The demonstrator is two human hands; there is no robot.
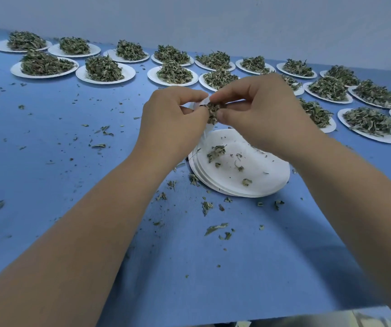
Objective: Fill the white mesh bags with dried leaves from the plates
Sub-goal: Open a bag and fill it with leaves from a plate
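My left hand (173, 119) and my right hand (260, 109) meet above the table's middle, both pinching a small white mesh bag (204, 101). A clump of dried leaves (212, 112) shows at the bag's mouth between my fingertips; most of the bag is hidden by my fingers. Below my hands lies a stack of white plates (255, 185), its top plate holding only a few leaf scraps (216, 152).
Several white plates heaped with dried leaves, such as one at the far left (44, 66) and one at the right (371, 125), line the back and right of the blue table (48, 161). Loose leaf bits (215, 228) lie scattered on the cloth. A wall rises behind.
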